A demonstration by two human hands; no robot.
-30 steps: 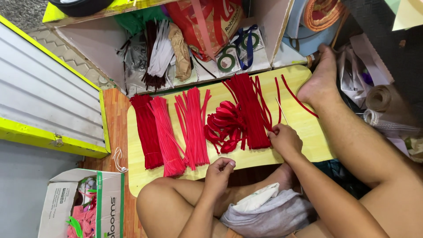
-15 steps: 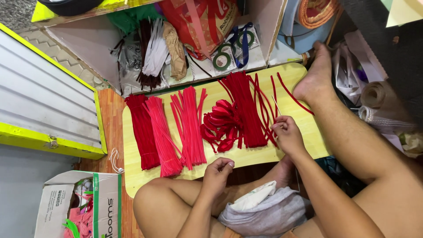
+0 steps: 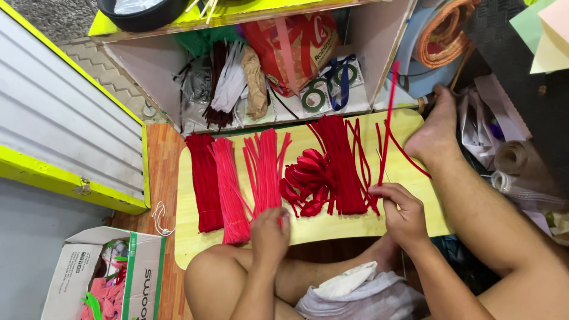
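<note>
Head view, looking down: far left is a grey panel with a yellow edge (image 3: pixel 71 178), and below it a cardboard box (image 3: pixel 77 266) with pink and green bits inside. Next comes a low yellow tabletop (image 3: pixel 189 237) with red things laid in rows. First is a dark red fuzzy bundle (image 3: pixel 204 181), then a pink-red bundle (image 3: pixel 228 189), then a bunch of bright red fuzzy sticks (image 3: pixel 267 169). The left hand (image 3: pixel 269 234) rests on the near end of that bright red bunch, fingers curled down on it. I cannot tell if it grips any. After that sits a pile of shiny red ribbon loops (image 3: pixel 305 184), and beside it a thick dark red bundle of sticks (image 3: pixel 341 163).

The right hand (image 3: pixel 403 213) is pinched shut on one long red stick (image 3: pixel 388 112), which stands up tall from the tabletop's right side. A bare foot (image 3: pixel 435 127) rests on the tabletop's far right corner.

Behind the tabletop is an open box (image 3: pixel 379 47) stuffed with a red bag (image 3: pixel 290 41), ribbons and green tape rolls (image 3: pixel 314 98).
</note>
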